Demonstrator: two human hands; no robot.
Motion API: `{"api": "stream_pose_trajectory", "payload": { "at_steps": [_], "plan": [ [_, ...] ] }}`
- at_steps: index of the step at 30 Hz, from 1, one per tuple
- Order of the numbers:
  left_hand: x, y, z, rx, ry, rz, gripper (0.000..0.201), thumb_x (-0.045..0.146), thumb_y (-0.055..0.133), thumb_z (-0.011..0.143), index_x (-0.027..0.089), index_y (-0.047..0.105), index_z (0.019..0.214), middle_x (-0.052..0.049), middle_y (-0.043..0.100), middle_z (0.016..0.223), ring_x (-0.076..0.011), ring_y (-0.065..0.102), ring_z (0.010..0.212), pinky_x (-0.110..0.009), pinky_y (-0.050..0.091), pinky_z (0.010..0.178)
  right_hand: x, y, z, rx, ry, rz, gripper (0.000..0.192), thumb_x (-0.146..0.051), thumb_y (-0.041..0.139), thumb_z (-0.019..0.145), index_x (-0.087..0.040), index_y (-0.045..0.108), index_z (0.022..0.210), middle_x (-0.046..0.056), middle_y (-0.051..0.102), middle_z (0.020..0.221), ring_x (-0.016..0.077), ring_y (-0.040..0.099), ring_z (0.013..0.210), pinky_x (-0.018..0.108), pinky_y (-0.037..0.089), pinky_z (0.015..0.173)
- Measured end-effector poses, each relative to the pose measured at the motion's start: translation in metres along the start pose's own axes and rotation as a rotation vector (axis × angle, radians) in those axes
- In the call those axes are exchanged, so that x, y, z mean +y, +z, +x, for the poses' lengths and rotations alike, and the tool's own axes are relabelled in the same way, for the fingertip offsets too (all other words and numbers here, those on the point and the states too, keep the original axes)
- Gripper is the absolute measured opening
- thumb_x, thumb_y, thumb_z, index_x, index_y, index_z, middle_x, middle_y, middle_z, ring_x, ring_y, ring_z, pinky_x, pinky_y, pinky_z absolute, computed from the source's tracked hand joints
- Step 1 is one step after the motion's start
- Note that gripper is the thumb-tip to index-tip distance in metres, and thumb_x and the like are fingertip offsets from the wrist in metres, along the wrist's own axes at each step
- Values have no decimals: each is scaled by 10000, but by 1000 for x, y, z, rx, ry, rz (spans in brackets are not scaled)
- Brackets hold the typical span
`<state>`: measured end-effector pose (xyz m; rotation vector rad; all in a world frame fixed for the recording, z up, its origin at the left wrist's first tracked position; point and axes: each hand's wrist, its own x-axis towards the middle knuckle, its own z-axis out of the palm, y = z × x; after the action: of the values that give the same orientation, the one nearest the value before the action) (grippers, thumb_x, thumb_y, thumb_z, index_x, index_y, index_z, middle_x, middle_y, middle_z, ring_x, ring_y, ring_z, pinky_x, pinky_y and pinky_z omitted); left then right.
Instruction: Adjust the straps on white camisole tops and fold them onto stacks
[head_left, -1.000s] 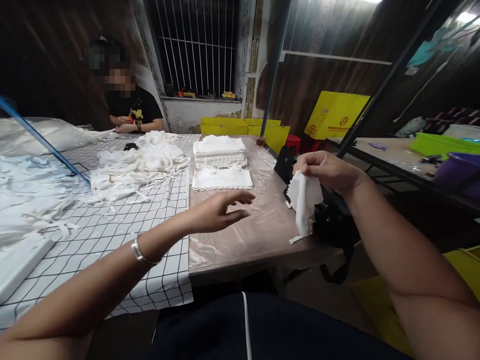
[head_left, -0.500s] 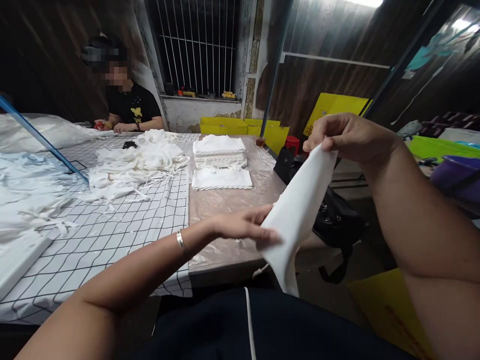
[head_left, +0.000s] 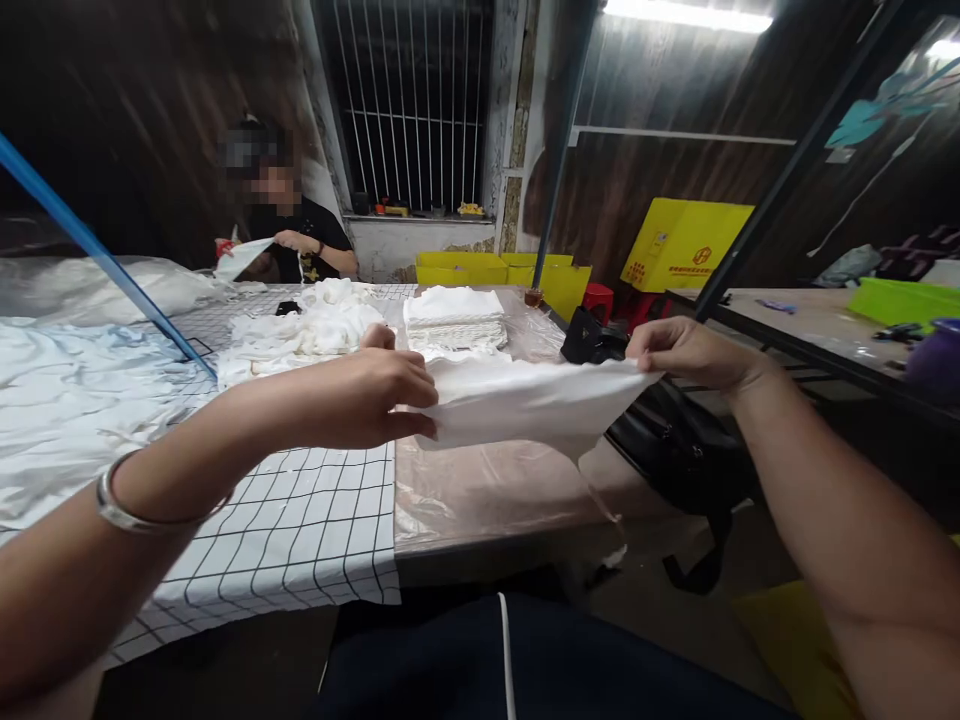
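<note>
A piece of white fabric (head_left: 517, 405) is stretched sideways between my two hands, above the near part of the table. My left hand (head_left: 390, 390) is closed on its left end. The right end is pinched between the thumb and fingers of my right hand (head_left: 679, 350). A thin string with a small tuft dangles from the fabric's lower edge on the right. Just behind it stands a stack of folded white cloth pieces (head_left: 455, 315), its front part hidden by the fabric.
Loose white pieces (head_left: 322, 315) are heaped on a checked tablecloth (head_left: 315, 520), with pale pieces (head_left: 67, 400) farther left. A co-worker (head_left: 300, 240) sits across, holding a white piece. A blue pole (head_left: 105, 250) slants at left. A black bag (head_left: 682, 450) lies right, yellow boxes (head_left: 461, 268) behind.
The fabric has gone from hanging steeply to stretched nearly level. My left hand has moved left and up to its end, my right hand down. The co-worker has lifted a white piece.
</note>
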<state>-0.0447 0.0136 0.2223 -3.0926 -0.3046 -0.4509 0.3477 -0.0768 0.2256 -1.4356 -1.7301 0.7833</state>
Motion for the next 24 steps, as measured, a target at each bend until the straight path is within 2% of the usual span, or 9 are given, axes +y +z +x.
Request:
{"api": "stream_pose_trajectory", "payload": {
  "at_steps": [3, 5, 7, 9, 13, 17, 19, 20, 24],
  "plan": [
    [-9, 19, -7, -169, 8, 123, 288, 223, 596, 879, 173, 644, 599, -20, 629, 655, -174, 546, 811, -387, 332, 935, 9, 25, 1, -178, 41, -183, 452, -605, 778, 627, -174, 642, 641, 8, 560, 599, 136, 477, 586, 280, 325, 585],
    [-13, 32, -12, -207, -31, 178, 300, 155, 572, 871, 163, 619, 575, -28, 617, 648, -179, 534, 809, -396, 318, 933, 18, 42, 1, -243, 3, -331, 449, -623, 720, 690, -179, 655, 676, 11, 586, 624, 145, 498, 607, 284, 341, 611],
    [-13, 38, -17, -180, -66, 177, 313, 151, 544, 890, 161, 607, 584, -34, 610, 645, -178, 524, 790, -401, 310, 931, 27, 56, 0, -230, -88, -461, 440, -621, 672, 745, -187, 654, 672, 18, 610, 657, 154, 514, 640, 295, 354, 654],
    [-11, 33, -21, -104, -76, 108, 308, 220, 532, 925, 166, 629, 638, -39, 620, 669, -178, 521, 797, -397, 311, 930, 37, 62, -3, -130, -158, -495, 433, -616, 647, 772, -195, 649, 669, 23, 619, 681, 165, 524, 670, 305, 363, 682],
    [-5, 12, -18, -33, -69, -196, 273, 401, 592, 908, 190, 689, 763, -41, 653, 784, -169, 532, 839, -356, 364, 907, 53, 54, -8, 108, -72, -268, 438, -645, 671, 739, -207, 660, 729, 20, 589, 675, 163, 499, 629, 293, 359, 598],
    [-7, 6, -8, 130, -114, -611, 350, 462, 670, 837, 164, 655, 652, -76, 648, 928, -172, 566, 869, -302, 465, 781, 57, 44, -3, 159, -14, 41, 438, -615, 780, 631, -205, 639, 686, 15, 572, 685, 160, 499, 635, 291, 391, 600],
    [-9, 8, -5, 230, -108, -794, 392, 496, 669, 826, 159, 643, 626, -85, 639, 883, -177, 581, 831, -295, 493, 707, 55, 43, 0, 168, -6, 155, 437, -602, 817, 582, -214, 631, 658, 13, 573, 676, 166, 510, 643, 299, 412, 610],
    [-9, 8, -5, 230, -97, -852, 407, 515, 660, 827, 161, 645, 626, -81, 634, 829, -175, 585, 793, -298, 501, 681, 52, 42, 2, 176, -2, 190, 440, -601, 831, 557, -220, 628, 646, 12, 576, 671, 169, 514, 645, 304, 422, 614],
    [-13, 2, -6, 66, -112, -873, 469, 574, 602, 844, 163, 640, 621, -51, 598, 641, -152, 566, 632, -293, 504, 606, 37, 34, 5, 210, -2, 197, 453, -577, 875, 473, -224, 632, 621, 5, 582, 652, 162, 513, 635, 310, 435, 619]
  ]
}}
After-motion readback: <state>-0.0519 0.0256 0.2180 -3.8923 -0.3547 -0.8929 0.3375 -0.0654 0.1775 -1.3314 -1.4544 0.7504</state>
